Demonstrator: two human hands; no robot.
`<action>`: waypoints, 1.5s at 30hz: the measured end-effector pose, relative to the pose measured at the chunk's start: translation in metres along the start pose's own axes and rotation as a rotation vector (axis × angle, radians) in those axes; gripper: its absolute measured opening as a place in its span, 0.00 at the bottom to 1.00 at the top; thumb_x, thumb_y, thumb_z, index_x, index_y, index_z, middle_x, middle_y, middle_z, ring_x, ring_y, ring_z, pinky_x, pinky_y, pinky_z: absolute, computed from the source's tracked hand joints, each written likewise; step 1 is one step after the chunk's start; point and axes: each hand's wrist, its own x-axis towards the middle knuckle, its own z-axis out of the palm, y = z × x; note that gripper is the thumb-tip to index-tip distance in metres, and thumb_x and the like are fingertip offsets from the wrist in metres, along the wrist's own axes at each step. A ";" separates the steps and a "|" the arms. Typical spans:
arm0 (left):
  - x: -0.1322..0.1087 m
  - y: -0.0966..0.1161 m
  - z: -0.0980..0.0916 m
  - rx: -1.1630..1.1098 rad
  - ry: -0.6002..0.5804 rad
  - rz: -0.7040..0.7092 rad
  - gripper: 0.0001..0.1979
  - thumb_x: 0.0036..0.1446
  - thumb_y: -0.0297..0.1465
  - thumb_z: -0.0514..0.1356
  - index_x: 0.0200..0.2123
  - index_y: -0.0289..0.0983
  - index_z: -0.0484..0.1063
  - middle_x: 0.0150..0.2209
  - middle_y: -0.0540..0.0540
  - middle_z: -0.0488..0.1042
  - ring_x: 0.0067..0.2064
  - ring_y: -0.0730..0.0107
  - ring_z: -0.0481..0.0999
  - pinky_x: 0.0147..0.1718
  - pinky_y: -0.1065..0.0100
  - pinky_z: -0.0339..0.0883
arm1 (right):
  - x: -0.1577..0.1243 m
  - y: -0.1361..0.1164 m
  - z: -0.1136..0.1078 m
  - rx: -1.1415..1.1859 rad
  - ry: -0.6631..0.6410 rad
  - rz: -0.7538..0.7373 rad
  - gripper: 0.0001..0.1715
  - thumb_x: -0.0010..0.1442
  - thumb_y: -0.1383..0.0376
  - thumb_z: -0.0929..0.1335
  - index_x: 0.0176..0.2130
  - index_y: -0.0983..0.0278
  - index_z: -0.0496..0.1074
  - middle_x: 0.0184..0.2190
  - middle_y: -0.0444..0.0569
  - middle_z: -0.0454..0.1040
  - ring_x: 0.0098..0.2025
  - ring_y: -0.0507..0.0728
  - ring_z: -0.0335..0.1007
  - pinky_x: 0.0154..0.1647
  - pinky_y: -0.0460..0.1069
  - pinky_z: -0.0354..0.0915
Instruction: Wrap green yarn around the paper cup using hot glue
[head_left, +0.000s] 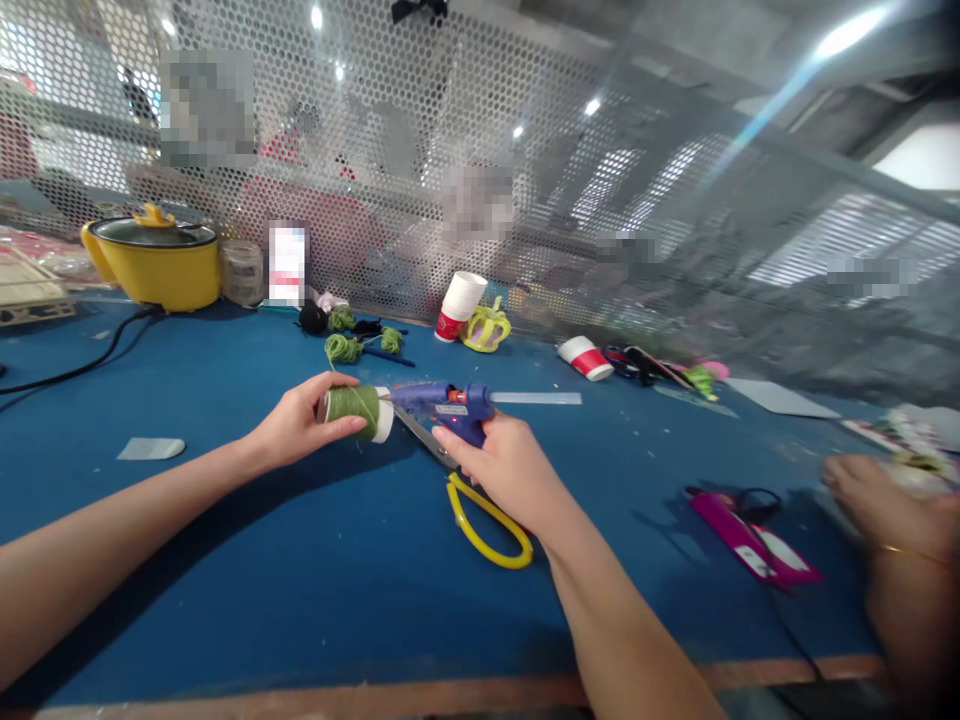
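Note:
My left hand (311, 420) is closed round a white paper cup (384, 416) lying on its side, its middle wound with green yarn (354, 408). A strand runs from the cup back to a small green yarn ball (343, 348). In my right hand (506, 460) is a blue hot glue gun (427, 397), with a clear glue stick (536, 398) protruding from its rear. The gun's nozzle is close to the cup's rim; whether they touch I cannot tell. Scissors with yellow handles (491, 535) lie on the table below the gun, partly hidden by my right hand.
At the back stand a yellow electric pot (169, 265), a jar (241, 272), stacked paper cups (459, 305) and a yellow crown-shaped item (486, 328). A red-white cup (586, 358) lies tipped. To the right are a purple power strip (754, 545) and another person's hand (862, 490).

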 end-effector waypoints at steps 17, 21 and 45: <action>-0.001 -0.010 0.000 0.095 -0.039 0.274 0.22 0.50 0.38 0.60 0.48 0.38 0.62 0.43 0.43 0.67 0.43 0.62 0.70 0.42 0.60 0.66 | 0.000 0.000 0.000 -0.034 0.003 0.012 0.13 0.54 0.59 0.64 0.32 0.66 0.70 0.18 0.47 0.71 0.22 0.55 0.68 0.24 0.46 0.59; -0.001 -0.011 0.001 0.104 -0.031 0.263 0.22 0.51 0.38 0.60 0.49 0.38 0.61 0.43 0.43 0.67 0.41 0.63 0.71 0.41 0.60 0.67 | -0.001 0.000 -0.001 -0.033 -0.003 0.012 0.14 0.53 0.58 0.64 0.32 0.66 0.71 0.17 0.47 0.71 0.22 0.56 0.68 0.23 0.47 0.59; 0.000 -0.004 0.001 -0.081 -0.011 0.014 0.23 0.49 0.41 0.59 0.47 0.36 0.62 0.34 0.46 0.73 0.34 0.64 0.74 0.32 0.63 0.69 | -0.004 -0.003 -0.003 -0.006 -0.019 0.013 0.15 0.53 0.57 0.64 0.33 0.66 0.71 0.18 0.47 0.71 0.23 0.56 0.68 0.23 0.47 0.59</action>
